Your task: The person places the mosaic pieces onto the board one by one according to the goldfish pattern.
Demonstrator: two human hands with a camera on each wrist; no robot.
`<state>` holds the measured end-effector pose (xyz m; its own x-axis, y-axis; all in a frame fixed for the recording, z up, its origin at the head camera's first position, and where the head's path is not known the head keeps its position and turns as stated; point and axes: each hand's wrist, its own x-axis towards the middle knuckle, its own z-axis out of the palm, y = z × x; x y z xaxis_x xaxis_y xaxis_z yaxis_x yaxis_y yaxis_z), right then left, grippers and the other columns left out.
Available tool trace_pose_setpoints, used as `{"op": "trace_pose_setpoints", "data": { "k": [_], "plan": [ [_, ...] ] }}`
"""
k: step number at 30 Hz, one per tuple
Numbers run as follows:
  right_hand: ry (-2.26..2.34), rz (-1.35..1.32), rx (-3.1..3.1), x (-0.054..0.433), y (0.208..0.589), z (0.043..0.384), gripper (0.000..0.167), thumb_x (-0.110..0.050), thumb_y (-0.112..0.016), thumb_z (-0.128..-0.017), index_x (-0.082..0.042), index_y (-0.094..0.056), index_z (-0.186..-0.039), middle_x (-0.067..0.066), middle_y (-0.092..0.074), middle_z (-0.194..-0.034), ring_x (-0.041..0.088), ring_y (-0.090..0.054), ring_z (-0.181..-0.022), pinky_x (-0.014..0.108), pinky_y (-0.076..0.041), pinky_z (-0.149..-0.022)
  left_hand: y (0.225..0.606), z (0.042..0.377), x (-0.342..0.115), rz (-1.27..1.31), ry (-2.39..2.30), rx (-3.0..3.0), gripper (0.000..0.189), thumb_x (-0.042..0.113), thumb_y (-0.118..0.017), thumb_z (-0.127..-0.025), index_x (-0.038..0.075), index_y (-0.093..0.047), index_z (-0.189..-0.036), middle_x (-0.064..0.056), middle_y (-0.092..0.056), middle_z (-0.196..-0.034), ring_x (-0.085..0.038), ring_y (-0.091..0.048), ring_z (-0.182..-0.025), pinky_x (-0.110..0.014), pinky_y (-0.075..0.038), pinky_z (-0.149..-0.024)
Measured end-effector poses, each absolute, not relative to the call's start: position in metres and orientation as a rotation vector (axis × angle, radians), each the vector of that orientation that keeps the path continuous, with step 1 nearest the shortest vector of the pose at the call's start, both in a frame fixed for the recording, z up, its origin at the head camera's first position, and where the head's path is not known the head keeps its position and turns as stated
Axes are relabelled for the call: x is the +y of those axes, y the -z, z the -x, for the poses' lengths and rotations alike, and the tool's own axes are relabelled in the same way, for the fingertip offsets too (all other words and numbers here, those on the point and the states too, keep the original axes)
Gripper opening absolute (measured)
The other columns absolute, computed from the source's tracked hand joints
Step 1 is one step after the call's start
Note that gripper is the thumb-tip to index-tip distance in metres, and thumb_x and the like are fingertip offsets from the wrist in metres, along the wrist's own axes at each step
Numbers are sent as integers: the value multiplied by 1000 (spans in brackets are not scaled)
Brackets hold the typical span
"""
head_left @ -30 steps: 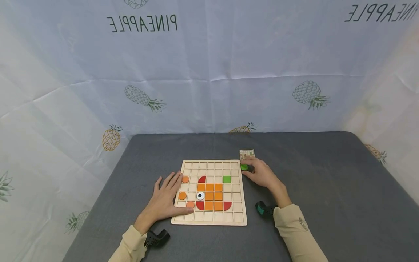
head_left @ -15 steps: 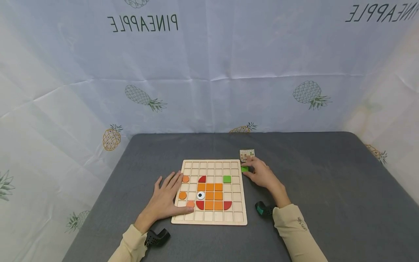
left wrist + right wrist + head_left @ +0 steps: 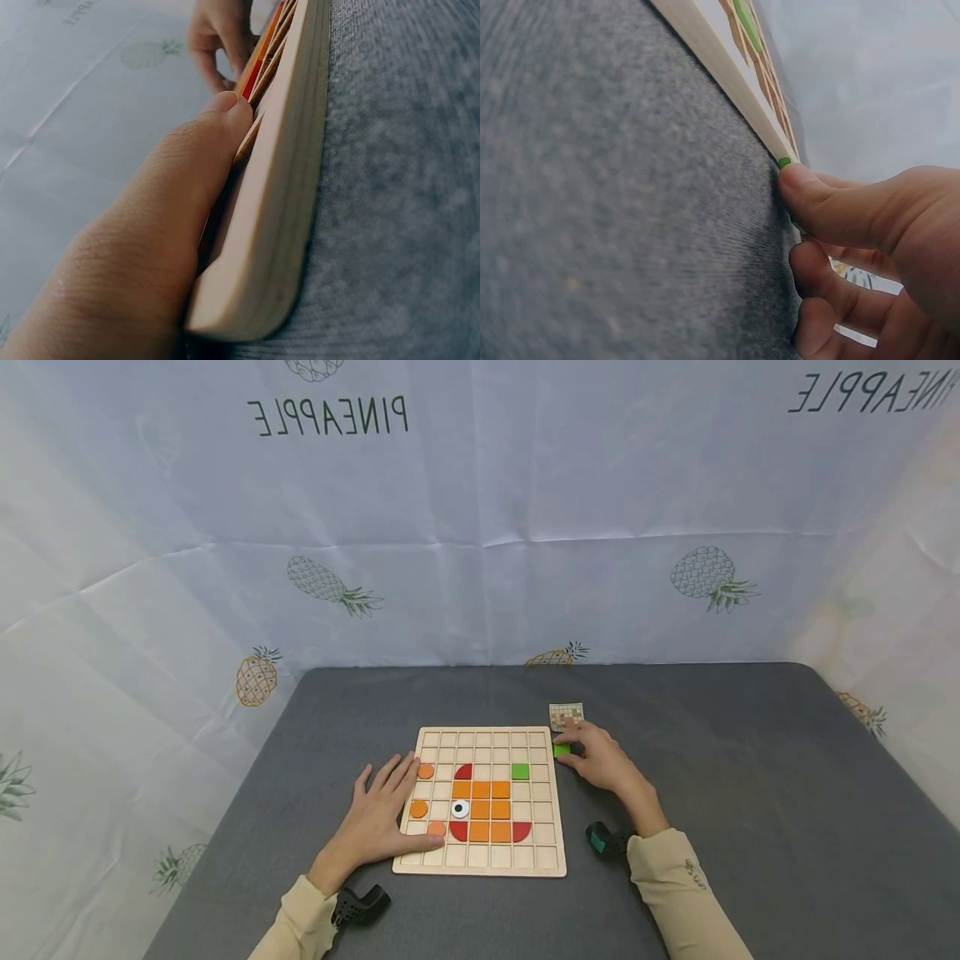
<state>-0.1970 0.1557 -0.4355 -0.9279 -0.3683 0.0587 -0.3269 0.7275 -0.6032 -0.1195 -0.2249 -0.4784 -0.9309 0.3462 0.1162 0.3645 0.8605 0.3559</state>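
Note:
A square wooden grid board (image 3: 501, 857) lies on the table. My left hand (image 3: 375, 822) rests with spread fingers along its left edge, the thumb (image 3: 217, 120) lying over the near left cells. Just off the board's right edge, my right hand (image 3: 600, 762) pinches a green square tile (image 3: 561, 750) between thumb and fingers. In the right wrist view most of that tile is hidden behind the thumb (image 3: 802, 191). On the board are orange squares (image 3: 480, 809), red quarter-rounds (image 3: 521, 832), orange discs (image 3: 418, 808), one green square (image 3: 520, 771) and a white eye disc (image 3: 460, 808).
A small card (image 3: 566, 713) with a printed grid pattern lies beyond the board's far right corner, partly covered by the right fingers. The dark grey table (image 3: 712, 735) ends at a white cloth backdrop (image 3: 480, 593) with pineapple prints.
The green tile beside the board has shifted slightly nearer to me in my right hand's fingers and shows more. My left hand keeps its place on the board.

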Motion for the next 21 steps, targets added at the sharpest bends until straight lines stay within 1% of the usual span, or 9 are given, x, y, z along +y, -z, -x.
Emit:
{"op": "trace_pose_setpoints", "data": {
  "k": [6,14,16,18,20,21],
  "plan": [
    [980,590,2866,158,432,196,29,-6,-75,-100,2,-78,-128,35,-54,-158,59,-49,-147,74,-44,-116,479,119,-225,572,592,-2981,131,94,-64,-79,4,-35,-170,-19,-36,-177,-48,-32,-163,-82,-14,-124],
    [1040,733,2808,155,428,195,28,-7,-77,-99,4,-78,-125,40,-51,-157,60,-43,-152,74,-40,-120,479,120,-226,580,590,-2977,132,96,-61,-79,4,-34,-170,-19,-36,-177,-48,-32,-163,-82,-14,-124],
    [1049,755,2791,154,427,194,28,-7,-77,-99,3,-78,-124,40,-52,-157,61,-41,-153,73,-43,-118,479,120,-226,581,586,-2979,132,95,-62,-79,4,-34,-170,-19,-36,-177,-48,-32,-163,-82,-14,-124],
    [1054,773,2778,152,426,193,28,-7,-78,-98,3,-78,-124,40,-52,-157,61,-39,-154,69,-49,-113,479,120,-226,578,581,-2983,132,95,-62,-79,4,-34,-170,-19,-35,-177,-47,-32,-163,-82,-14,-124],
    [1056,778,2768,151,426,191,28,-7,-78,-98,2,-79,-124,39,-52,-157,61,-37,-156,66,-53,-108,480,120,-225,578,579,-2986,132,95,-62,-79,4,-34,-170,-19,-35,-177,-47,-32,-163,-82,-14,-124],
    [1061,780,2763,150,426,191,28,-7,-79,-97,2,-79,-124,39,-54,-155,61,-35,-156,66,-52,-109,480,120,-225,577,579,-2987,132,95,-63,-79,4,-34,-170,-19,-35,-177,-47,-32,-163,-82,-14,-124]
  ]
}}
